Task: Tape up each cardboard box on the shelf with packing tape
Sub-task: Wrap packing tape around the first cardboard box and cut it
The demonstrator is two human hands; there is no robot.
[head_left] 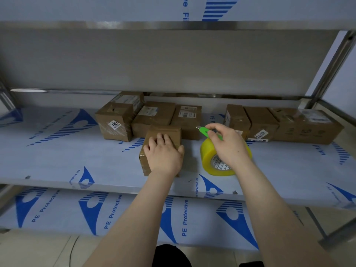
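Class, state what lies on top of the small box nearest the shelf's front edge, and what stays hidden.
The left hand lies flat on the small box. The back of the top shows bare cardboard; the part under the palm is covered.

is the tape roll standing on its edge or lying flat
Tilted rather than flat: the yellow tape roll shows its open core facing the camera and leans on the shelf, partly under the right hand holding a green cutter.
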